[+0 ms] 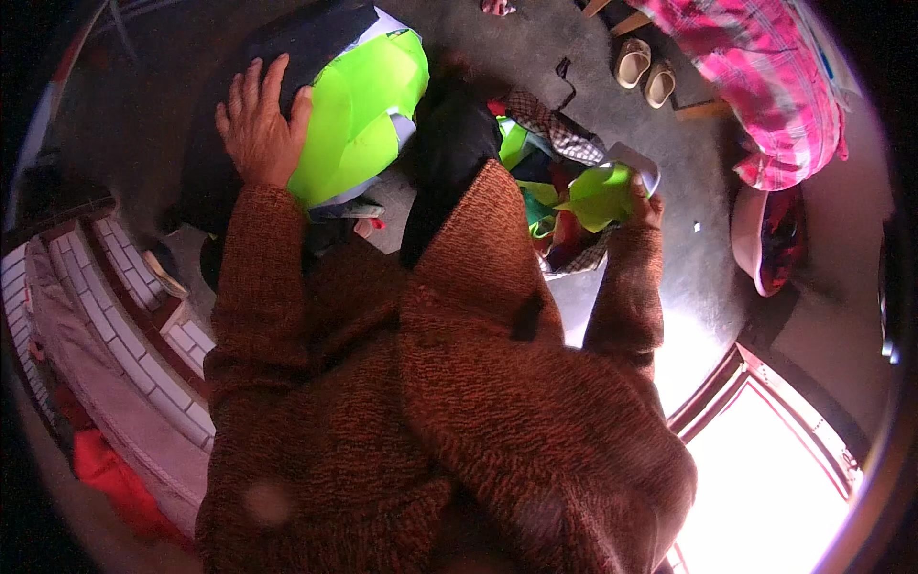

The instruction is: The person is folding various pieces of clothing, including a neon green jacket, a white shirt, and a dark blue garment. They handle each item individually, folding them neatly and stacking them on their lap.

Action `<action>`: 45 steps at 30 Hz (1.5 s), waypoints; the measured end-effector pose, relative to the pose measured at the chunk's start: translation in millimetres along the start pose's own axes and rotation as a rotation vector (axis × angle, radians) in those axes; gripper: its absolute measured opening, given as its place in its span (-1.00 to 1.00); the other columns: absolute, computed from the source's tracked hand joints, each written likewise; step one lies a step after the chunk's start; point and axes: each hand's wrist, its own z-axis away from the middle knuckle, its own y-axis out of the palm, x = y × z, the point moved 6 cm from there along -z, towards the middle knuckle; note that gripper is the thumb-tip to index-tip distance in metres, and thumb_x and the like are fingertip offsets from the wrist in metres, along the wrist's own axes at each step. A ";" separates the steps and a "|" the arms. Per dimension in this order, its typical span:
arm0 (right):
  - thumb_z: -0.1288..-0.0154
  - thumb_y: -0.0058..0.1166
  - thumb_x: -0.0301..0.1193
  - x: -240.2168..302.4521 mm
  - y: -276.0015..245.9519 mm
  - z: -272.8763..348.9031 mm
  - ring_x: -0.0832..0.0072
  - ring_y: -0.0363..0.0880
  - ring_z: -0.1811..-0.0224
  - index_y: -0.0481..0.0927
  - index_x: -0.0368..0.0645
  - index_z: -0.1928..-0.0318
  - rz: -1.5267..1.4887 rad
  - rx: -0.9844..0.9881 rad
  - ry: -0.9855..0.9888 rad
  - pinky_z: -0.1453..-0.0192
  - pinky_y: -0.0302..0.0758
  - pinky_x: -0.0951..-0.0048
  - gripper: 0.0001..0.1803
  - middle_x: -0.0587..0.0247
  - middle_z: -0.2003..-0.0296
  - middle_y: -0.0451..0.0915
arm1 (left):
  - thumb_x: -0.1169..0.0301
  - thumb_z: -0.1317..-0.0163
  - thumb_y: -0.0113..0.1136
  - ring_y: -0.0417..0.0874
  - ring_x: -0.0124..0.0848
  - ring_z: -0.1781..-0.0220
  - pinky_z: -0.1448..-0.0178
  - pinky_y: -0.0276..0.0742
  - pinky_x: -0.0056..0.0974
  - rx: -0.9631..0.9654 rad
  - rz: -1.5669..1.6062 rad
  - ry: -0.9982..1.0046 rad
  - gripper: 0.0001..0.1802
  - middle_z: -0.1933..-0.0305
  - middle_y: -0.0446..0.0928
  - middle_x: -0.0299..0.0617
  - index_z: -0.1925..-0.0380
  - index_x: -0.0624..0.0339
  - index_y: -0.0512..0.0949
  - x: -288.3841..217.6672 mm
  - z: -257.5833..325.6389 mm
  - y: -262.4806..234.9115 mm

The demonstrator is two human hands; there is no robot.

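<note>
While resting the left hand (260,129), with fingers spread, across dark cloth (306,36) and the larger green piece (368,110) at far left, apparently for steadiness, grips the smaller green piece (601,198) in the right hand (647,208), beside the cloth heap (574,143) to the right, perhaps against slipping.

Neon green on black, rust knit, pink plaid.
Big panel (368,120): flat neon green, white showing at edges; cloth (311,43) behind it black or very dark navy, too dim to call. Small piece (601,199): yellow-green, pale grey-white edge. Scrap (574,143) beside: dark/light check. Sweater (535,411): rust brown, black flecks. Bedding (755,77): hot pink plaid, white lines. Clogs (632,64): beige. Basin (746,225): pale pink outside. Floor (693,187): grey. Drape (115,364): dusty mauve. Bundle (120,478): bright red.
</note>
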 end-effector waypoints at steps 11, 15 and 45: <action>-0.12 0.23 -0.26 73.6 137.4 31.9 0.24 0.57 0.06 0.43 -0.21 -0.08 -0.230 0.585 -0.294 -0.02 0.55 0.16 -0.46 0.13 0.08 0.57 | 0.01 -0.20 0.01 0.20 -0.13 -0.36 -0.34 0.01 0.19 -0.040 -0.067 -0.032 -0.46 -0.31 0.26 -0.20 -0.20 -0.23 0.32 -2.8 1.8 -7.5; -0.08 0.22 -0.38 45.8 208.0 53.2 0.28 0.61 0.19 0.48 -0.22 -0.01 -0.365 0.734 -0.235 0.05 0.56 0.27 -0.54 0.14 0.17 0.60 | -0.01 -0.19 0.02 0.18 -0.11 -0.36 -0.36 -0.03 0.18 -0.045 -0.044 -0.050 -0.43 -0.32 0.25 -0.19 -0.21 -0.21 0.30 1.1 6.2 -7.4; 0.05 0.24 -0.70 18.6 230.4 129.9 0.53 0.50 0.05 0.46 -0.26 -0.02 0.196 1.046 -0.100 -0.05 0.42 0.51 -0.47 0.30 0.11 0.56 | 0.44 -0.16 0.23 0.52 -0.61 0.33 0.21 0.48 -0.47 0.176 1.701 -0.342 -0.86 0.35 0.57 -0.33 0.31 0.26 0.55 -72.6 52.2 -78.1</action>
